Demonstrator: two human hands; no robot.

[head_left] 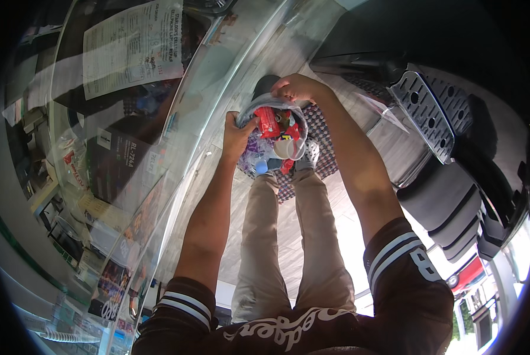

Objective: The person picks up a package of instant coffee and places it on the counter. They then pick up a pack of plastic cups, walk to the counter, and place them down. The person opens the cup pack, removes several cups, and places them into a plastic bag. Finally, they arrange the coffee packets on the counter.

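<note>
A clear plastic trash bag [254, 107] hangs mouth-up in front of my legs, with its rim spread by both hands. My left hand [237, 136] is closed on the left side of the rim, the thumb pointing inward. Over the far right edge, my right hand [300, 88] has its fingers curled on the plastic. Among the rubbish inside are a red wrapper [267, 122], a whitish cup [284, 149] and several crumpled pieces. A blue bottle cap [261, 167] shows low on the left. Behind the bag, a dark rounded object [266, 86] is partly hidden.
Along the left runs a glass display counter [208, 121] with boxes and a paper sheet [133, 50]. A patterned mat [327, 148] lies under my feet on the grey plank floor [276, 222]. Black furniture with a perforated metal plate [424, 112] stands to the right.
</note>
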